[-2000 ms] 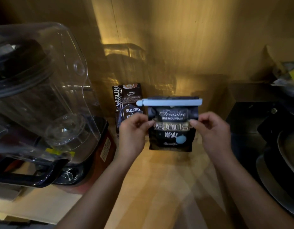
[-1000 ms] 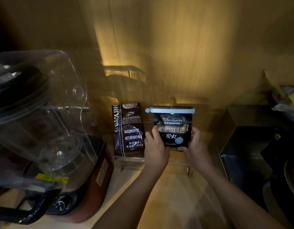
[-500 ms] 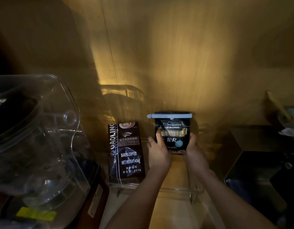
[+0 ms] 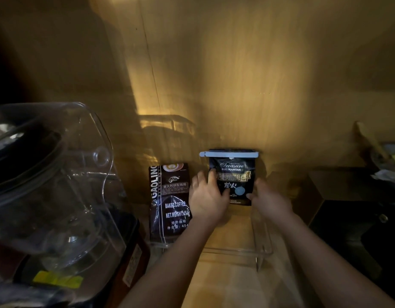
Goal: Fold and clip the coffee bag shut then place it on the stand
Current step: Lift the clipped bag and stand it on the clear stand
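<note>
Coffee bag [image 4: 233, 181] stands upright at the back of the clear stand [image 4: 262, 252], against the wall [image 4: 247, 85]. Its folded top is sealed by the pale clip [image 4: 229, 154] — fold and clip judged complete. Left hand [image 4: 208, 200] grips the bag's 9 o'clock edge; right hand [image 4: 269, 200] holds the 3 o'clock edge, both curled on it. Remaining: release and withdraw. A second bag [image 4: 169, 201] stands just beside at 9 o'clock, the blender [image 4: 49, 185] farther out — open room lies toward 6 o'clock.
</note>
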